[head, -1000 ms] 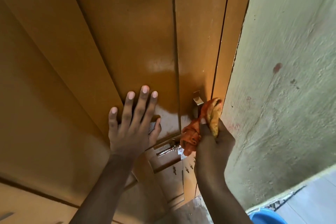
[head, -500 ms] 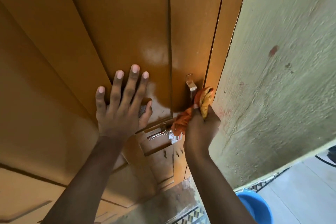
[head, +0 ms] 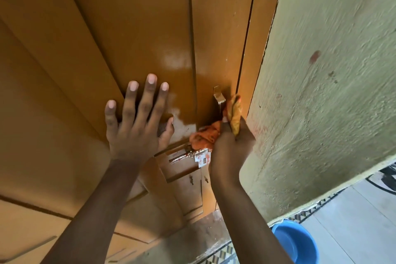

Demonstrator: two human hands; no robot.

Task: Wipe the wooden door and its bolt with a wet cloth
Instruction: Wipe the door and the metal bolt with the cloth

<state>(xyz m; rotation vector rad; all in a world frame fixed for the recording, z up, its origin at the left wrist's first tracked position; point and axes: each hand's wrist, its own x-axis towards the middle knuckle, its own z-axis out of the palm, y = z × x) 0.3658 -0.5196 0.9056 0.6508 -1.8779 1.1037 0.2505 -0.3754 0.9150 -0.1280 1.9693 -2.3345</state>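
The brown wooden door (head: 132, 28) fills the left and centre of the view, glossy and wet near its middle. My left hand (head: 137, 122) lies flat against it with fingers spread. My right hand (head: 231, 146) grips an orange and yellow cloth (head: 214, 133) bunched against the door's right edge, just below a brass bolt (head: 219, 97) that sticks out there. A bunch of keys (head: 188, 156) with a white tag hangs from the lock under the cloth.
A rough pale green wall (head: 332, 92) stands right beside the door's edge. A blue plastic basin (head: 295, 242) sits on the light tiled floor (head: 353, 221) at the bottom right. A patterned threshold strip runs along the wall's base.
The camera view has shifted a little. Both hands stay where they were on the door: the left one flat, the right one holding the cloth by the bolt.
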